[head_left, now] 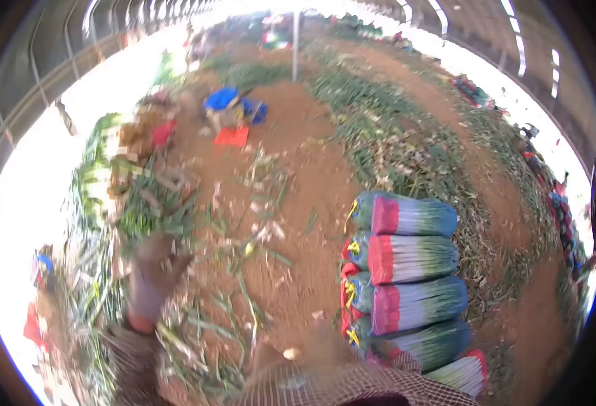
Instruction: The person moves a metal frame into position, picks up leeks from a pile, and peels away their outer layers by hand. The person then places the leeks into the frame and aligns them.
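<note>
My left hand [152, 271] is raised at the left and blurred by motion. It is closed around a loose bunch of green onions [149, 203] whose leaves fan out above it. A checked sleeve covers that arm. My right hand [325, 345] shows only as a brown blur above my checked sleeve at the bottom centre, and its fingers cannot be made out. Just right of it stands a stack of wrapped green onion bundles [413, 271] with red bands, lying on their sides on the red dirt.
Loose leaves and trimmings [244, 271] litter the dirt floor. A pile of green onions [95, 183] runs along the left. A person in blue [230, 105] crouches far ahead beside a red sheet [232, 137]. Rows of onions [392, 135] cover the right, and a pole [296, 40] stands at the back.
</note>
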A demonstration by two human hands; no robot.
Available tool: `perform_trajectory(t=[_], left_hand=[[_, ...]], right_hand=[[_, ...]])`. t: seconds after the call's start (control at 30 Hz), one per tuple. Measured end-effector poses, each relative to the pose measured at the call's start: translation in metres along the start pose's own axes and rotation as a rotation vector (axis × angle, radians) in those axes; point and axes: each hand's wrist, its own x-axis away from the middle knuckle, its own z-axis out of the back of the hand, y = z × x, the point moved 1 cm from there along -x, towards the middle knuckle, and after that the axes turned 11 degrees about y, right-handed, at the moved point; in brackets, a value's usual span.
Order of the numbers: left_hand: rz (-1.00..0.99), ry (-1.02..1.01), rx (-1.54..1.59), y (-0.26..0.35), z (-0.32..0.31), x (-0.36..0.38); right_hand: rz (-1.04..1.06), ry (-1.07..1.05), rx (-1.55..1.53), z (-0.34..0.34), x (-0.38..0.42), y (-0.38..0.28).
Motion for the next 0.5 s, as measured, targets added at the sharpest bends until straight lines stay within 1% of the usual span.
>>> perform_trajectory(t=[0.03,0.07,0.1,0.13,0.17,0.2,0.27,0.37,0.47,0.5], left_hand=[[-0.257,0.004,-0.017,0.032,0.014,-0.055],[-0.211,-0.008,0.014,0.059,0.022,-0.090],[-0.437,0.032,-0.062,0.040,0.018,-0.091],[-0.493,-0.012,-0.077,0.044,0.015,-0.110],[-0.561,-0.047,-0.089,0.066,0.014,-0.148],[-0.635,-0.045,-0.109,0.077,0.008,-0.172],[-0.717,-0.047,-0.152,0.080,-0.015,-0.197],[-0.760,-0.065,-0.187,0.075,-0.056,-0.239],[-0.761,-0.060,-0.190,0.070,-0.098,-0.288],[-0.752,-0.052,-0.191,0.066,-0.108,-0.297]], right_hand=[[-0.128,-0.031,-0.196,0.010,0.008,0.018],[-0.267,-0.053,-0.298,0.021,0.004,0.021],[-0.371,-0.069,-0.323,0.037,-0.007,0.022],[-0.465,-0.077,-0.346,0.052,-0.020,0.021],[-0.523,-0.078,-0.361,0.062,-0.037,0.020],[-0.552,-0.089,-0.359,0.072,-0.054,0.022],[-0.572,-0.114,-0.347,0.090,-0.095,0.028],[-0.552,-0.149,-0.308,0.127,-0.154,0.043],[-0.471,-0.167,-0.248,0.176,-0.209,0.060],[-0.403,-0.177,-0.199,0.194,-0.227,0.067]])
